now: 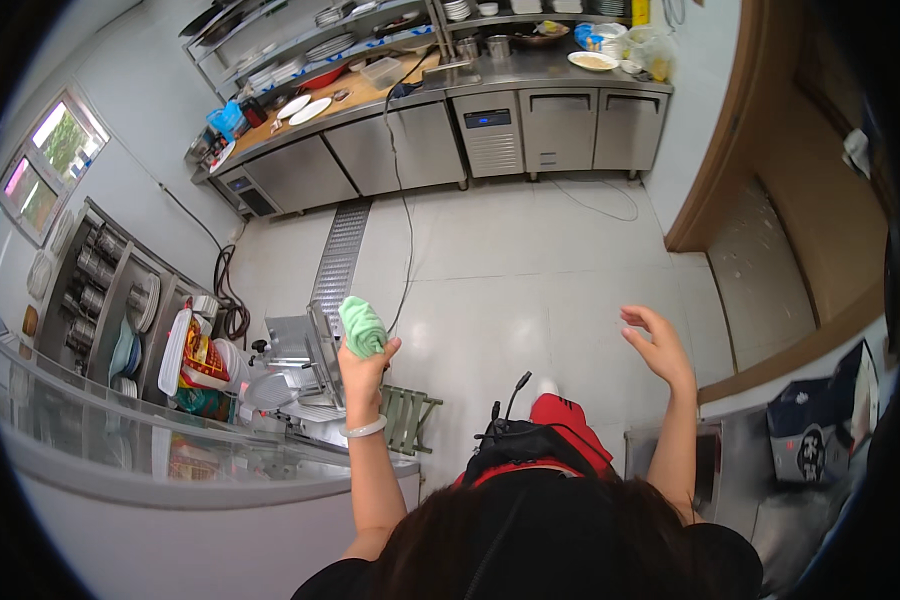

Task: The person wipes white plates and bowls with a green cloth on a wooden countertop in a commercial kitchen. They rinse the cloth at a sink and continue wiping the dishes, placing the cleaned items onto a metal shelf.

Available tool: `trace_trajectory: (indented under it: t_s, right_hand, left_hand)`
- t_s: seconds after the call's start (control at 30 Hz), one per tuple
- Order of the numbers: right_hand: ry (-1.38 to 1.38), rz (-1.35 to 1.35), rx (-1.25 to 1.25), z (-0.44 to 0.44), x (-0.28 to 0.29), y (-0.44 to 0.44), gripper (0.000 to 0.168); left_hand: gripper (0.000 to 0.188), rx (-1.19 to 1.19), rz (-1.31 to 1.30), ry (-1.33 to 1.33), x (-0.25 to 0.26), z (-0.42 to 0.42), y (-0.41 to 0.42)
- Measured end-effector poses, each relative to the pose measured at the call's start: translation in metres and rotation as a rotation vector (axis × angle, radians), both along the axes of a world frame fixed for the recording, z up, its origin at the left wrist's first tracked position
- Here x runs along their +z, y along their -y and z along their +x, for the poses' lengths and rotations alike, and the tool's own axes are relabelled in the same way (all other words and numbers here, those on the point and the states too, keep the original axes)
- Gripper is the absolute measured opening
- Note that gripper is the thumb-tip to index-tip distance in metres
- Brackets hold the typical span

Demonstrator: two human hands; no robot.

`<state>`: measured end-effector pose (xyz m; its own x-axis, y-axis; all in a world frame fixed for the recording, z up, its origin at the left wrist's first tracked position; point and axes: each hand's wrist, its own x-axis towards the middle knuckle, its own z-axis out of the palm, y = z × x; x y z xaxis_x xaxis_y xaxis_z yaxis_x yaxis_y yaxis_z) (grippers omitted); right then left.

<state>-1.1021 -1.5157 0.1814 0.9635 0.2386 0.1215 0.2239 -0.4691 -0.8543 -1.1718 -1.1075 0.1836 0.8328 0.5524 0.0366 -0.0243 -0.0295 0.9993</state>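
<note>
A bunched light green cloth (363, 327) is gripped in my left hand (364, 371), which is raised at the left of the view, with a pale bangle on its wrist. My right hand (656, 345) is held up over the tiled floor at the right, fingers apart and slightly curved, holding nothing. Beyond and below my left hand stands a metal slicing machine (300, 367), close to the glass-fronted counter. A folding stool with green slats (409, 420) stands just right of my left wrist.
Ahead runs a steel counter (390, 142) with plates (310, 112) and containers. A black cable (399, 202) hangs from it onto the floor, near a drain grate (341, 244). A glass display counter (157, 450) is at left, a doorway frame (709, 165) and dark bag (814, 427) at right.
</note>
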Motion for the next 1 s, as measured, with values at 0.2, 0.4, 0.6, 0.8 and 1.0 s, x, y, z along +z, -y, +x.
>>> trace_trajectory:
  t_s: [0.2,0.4,0.6,0.8,1.0]
  right_hand:
    - [-0.061,-0.084,-0.085,0.124,-0.02,-0.009,0.031]
    - [-0.02,-0.04,0.113,0.293,0.011,-0.078,0.032]
    - [0.175,-0.254,0.329,0.421,0.013,-0.194,0.027]
    - [0.258,-0.166,0.573,0.496,-0.011,-0.328,0.02]
    - [-0.103,-0.389,0.653,0.549,0.001,-0.466,0.039]
  left_hand:
    - [0.029,0.147,-0.087,-0.073,-0.027,0.072,-0.052]
    - [0.029,0.44,-0.233,-0.054,-0.03,0.136,-0.095]
    - [0.03,0.621,-0.201,-0.014,-0.042,0.172,-0.134]
    - [0.032,0.877,-0.264,-0.09,-0.047,0.174,-0.168]
    - [0.028,0.922,-0.242,-0.171,-0.082,0.196,-0.279]
